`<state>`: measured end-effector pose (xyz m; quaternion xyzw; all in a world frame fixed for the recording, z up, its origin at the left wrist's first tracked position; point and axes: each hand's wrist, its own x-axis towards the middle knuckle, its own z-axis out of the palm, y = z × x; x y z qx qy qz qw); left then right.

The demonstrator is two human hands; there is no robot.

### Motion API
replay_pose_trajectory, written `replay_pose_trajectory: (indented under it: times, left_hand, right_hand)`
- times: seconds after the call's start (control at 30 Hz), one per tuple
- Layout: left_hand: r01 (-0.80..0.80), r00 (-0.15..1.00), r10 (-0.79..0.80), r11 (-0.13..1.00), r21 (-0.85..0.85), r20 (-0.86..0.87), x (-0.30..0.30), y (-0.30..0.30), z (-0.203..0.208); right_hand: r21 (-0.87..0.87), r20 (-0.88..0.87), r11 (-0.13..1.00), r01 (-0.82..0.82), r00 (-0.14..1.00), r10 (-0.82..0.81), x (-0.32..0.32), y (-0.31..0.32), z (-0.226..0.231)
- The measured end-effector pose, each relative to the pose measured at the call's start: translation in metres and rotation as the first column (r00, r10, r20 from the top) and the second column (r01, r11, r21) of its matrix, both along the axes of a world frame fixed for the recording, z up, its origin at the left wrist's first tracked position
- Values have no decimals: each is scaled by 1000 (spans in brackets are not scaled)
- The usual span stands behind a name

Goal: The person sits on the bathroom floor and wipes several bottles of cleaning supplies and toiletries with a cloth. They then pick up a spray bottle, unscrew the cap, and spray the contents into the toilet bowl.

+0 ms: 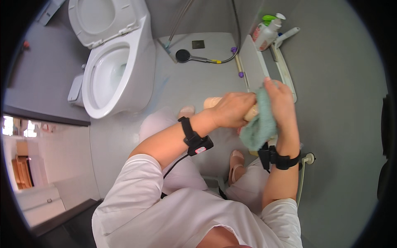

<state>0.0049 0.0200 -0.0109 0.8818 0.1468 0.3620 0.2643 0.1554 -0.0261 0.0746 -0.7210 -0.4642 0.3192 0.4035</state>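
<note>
My left hand (235,108) is closed round a cream-coloured, rounded bottle-like object (211,102), which it partly hides; its exact kind cannot be made out. Against the right end of that object lies a pale green cloth (261,126), hanging down in folds. My right hand (283,101) grips the cloth from its right side, with the fingers pointing up and the thumb side toward my left hand. Black straps with small boxes and a cable circle both wrists. Something small and reddish shows below the left hand, mostly hidden.
On the left stands a white toilet (142,66) with its lid raised. A shower head (183,56) and its hose lie on the grey floor near a drain (198,44). A white wall shelf (258,62) holds pump bottles (266,35) and a white-handled brush-like tool (288,36).
</note>
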Motion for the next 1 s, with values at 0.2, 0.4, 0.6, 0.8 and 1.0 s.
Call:
replay_pose_trajectory:
  times: [0.2,0.4,0.6,0.8,1.0]
  left_hand:
    - [-63,997,66,992,-106,30,-9,-2,14]
    - [-247,959,224,961,-125,-172,-9,6,15]
    - [-7,998,5,999,-41,-63,-10,-1,14]
    - [-73,997,66,889,-452,-30,-10,-3,23]
    - [104,978,48,734,-671,204,-3,6,24]
  right_hand:
    - [138,-373,990,-10,926,62,-1,0,5]
    - [247,612,957,-150,790,-34,-31,-11,-5]
    - [12,50,999,48,998,-49,-4,-1,0]
    - [-47,-797,959,278,568,-203,24,9,-20]
    - [380,-754,923,63,599,269,6,0,-21]
